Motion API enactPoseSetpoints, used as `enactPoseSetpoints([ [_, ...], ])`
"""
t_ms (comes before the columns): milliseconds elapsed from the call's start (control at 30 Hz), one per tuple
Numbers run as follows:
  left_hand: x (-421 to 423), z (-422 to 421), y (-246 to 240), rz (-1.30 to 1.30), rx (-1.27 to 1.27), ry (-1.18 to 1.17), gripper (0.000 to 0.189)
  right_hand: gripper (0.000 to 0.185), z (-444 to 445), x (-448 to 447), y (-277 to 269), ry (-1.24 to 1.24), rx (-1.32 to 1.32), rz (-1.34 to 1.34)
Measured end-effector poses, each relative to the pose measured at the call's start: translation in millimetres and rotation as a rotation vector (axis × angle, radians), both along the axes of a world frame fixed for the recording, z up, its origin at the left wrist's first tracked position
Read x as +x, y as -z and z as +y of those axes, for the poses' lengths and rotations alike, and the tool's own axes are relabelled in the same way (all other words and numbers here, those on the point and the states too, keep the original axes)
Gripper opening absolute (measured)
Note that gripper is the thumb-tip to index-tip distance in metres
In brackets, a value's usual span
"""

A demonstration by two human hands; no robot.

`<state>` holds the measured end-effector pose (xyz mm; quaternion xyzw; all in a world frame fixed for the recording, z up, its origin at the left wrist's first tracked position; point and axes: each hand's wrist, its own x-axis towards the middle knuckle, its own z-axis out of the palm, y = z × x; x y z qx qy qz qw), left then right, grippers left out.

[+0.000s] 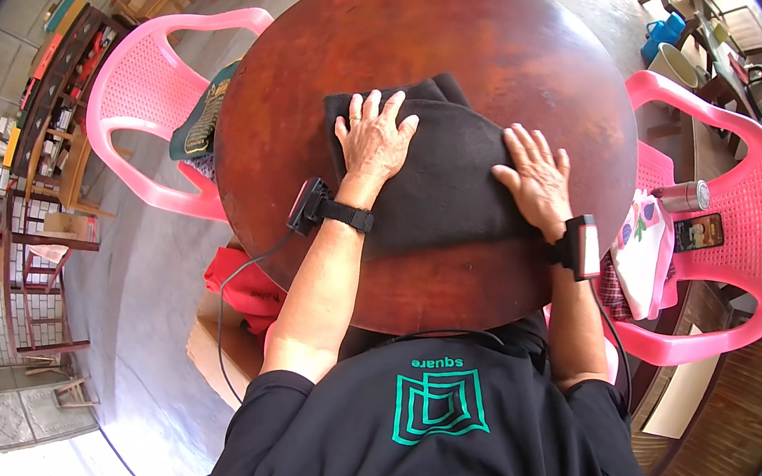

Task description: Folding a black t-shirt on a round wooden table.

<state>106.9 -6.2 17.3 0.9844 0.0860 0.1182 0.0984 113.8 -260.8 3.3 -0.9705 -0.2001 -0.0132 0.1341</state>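
Note:
A folded black cloth [447, 174] lies on a round, reddish-brown wooden table [417, 19] in front of me. My left hand [375, 140] rests flat on the cloth's left part, with its fingers apart and pointing away from me. Along the right edge of the cloth lies my right hand [537, 175], palm down, fingers slightly spread. Neither hand grips the fabric. At the far side, a folded corner of the cloth sticks up a little beyond the rest. Both wrists wear black straps with small devices and cables.
Pink plastic chairs stand left [150, 74] and right [757, 179] of the table. The right one holds folded clothes [642, 258], a metal flask [686, 196] and a phone [699, 233]; a dark green cloth [203, 117] is on the left one. Red fabric [244, 289] sits below the table's near-left edge.

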Motion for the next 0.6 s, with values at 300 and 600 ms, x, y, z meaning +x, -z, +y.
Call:
enactPoseSetpoints([
  [300,11,11,-2,-0.018,-0.117,0.027,0.046,0.055,-31,9,17,0.093,0.038,-0.080],
  [600,6,79,59,-0.336,-0.444,0.075,0.046,0.057,-24,3,6,0.204,0.254,-0.162],
])
